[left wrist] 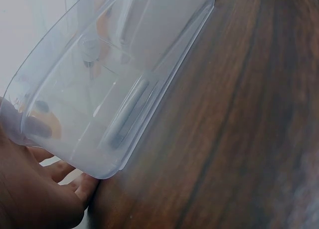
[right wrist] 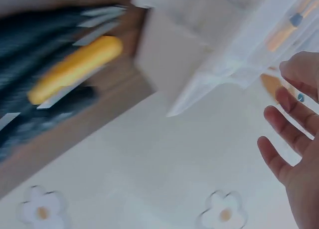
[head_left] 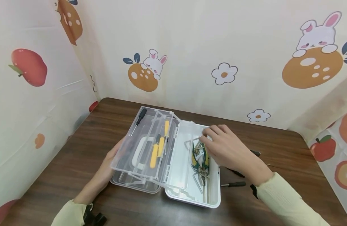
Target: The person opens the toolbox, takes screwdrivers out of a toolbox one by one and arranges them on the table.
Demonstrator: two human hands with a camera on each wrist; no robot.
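Observation:
A toolbox with a white base (head_left: 176, 163) stands open, its clear lid (left wrist: 107, 124) folded out to the left and a clear tray (head_left: 125, 161) above the lid. Yellow-handled screwdrivers (head_left: 154, 156) and a black-handled screwdriver (head_left: 141, 116) show in the tray area. My left hand (head_left: 106, 166) holds the clear plastic at its left edge, the thumb seen through it and the fingers below. Above the base, my right hand (head_left: 222, 146) hovers with fingers spread loosely and nothing between them. Beneath it lie green-and-yellow pliers (head_left: 195, 158) and several hex keys (head_left: 208, 191).
On the wooden table (head_left: 77, 157) right of the box lies another black-handled screwdriver (head_left: 235, 184). Dark-handled tools and a yellow-handled one (right wrist: 77, 69) show in the right wrist view. A patterned curtain (head_left: 190, 62) hangs behind and at both sides.

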